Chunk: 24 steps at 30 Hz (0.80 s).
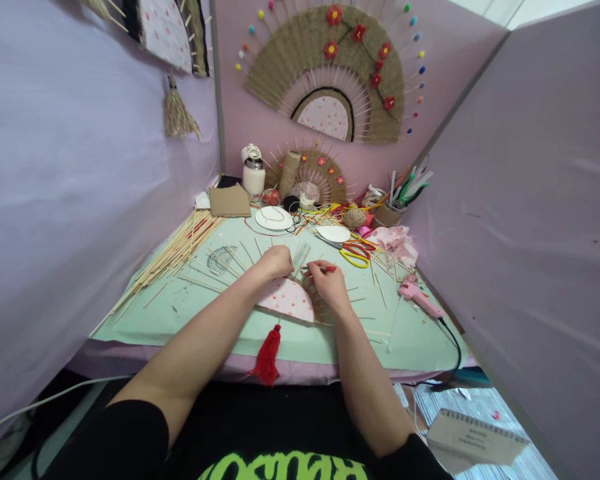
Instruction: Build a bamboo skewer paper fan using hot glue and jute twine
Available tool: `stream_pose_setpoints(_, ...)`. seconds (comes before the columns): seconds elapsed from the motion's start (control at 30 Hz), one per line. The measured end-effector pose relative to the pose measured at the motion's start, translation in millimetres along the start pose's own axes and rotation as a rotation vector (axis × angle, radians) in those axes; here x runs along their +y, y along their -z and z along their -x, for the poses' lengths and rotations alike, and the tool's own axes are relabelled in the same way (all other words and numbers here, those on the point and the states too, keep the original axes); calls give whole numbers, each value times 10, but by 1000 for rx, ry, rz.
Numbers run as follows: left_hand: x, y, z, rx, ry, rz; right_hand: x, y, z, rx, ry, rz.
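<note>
A half-round fan piece (289, 300) with pink-dotted white cloth lies at the table's front, thin sticks fanning out from its brown twine-like band (319, 308). A red tassel (267, 357) hangs from its straight edge over the table edge. My left hand (279, 261) rests at the fan's upper rim, fingers curled and mostly hidden; what they hold, if anything, does not show. Just right of it lies a clear ruler (301, 256). My right hand (329, 283) is closed on a red pen (329, 269), its tip pointing left toward the ruler.
Loose sticks (180, 247) lie at left by a protractor (223, 260). Behind my hands are scissors (356, 255), white discs (274, 218), cardboard (230, 201) and a bottle (253, 177). A corded pink glue gun (420, 298) lies right. A large decorated fan (290, 73) hangs on the back wall.
</note>
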State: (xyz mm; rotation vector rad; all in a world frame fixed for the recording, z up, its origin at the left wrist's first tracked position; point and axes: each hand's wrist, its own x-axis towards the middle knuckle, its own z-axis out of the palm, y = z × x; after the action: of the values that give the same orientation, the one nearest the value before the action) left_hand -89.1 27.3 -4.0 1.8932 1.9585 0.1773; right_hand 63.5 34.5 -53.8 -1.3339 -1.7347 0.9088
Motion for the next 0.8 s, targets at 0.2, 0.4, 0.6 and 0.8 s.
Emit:
stream_pose_setpoints(0.2,-9,-8,-9,6,6,-7,-7,8,3,5,-5,6)
stream_pose_setpoints(0.4,-31,-30,-32,11,-6,-9,-8,17,5,4,-8,33)
stream_pose_setpoints(0.6,-14,-29,-21,13,3,-6,12,2,-8,11,-9,10)
stream_pose_setpoints(0.8,-4,-19,-7,23,9,-5,43,-2,-10,7,6,15)
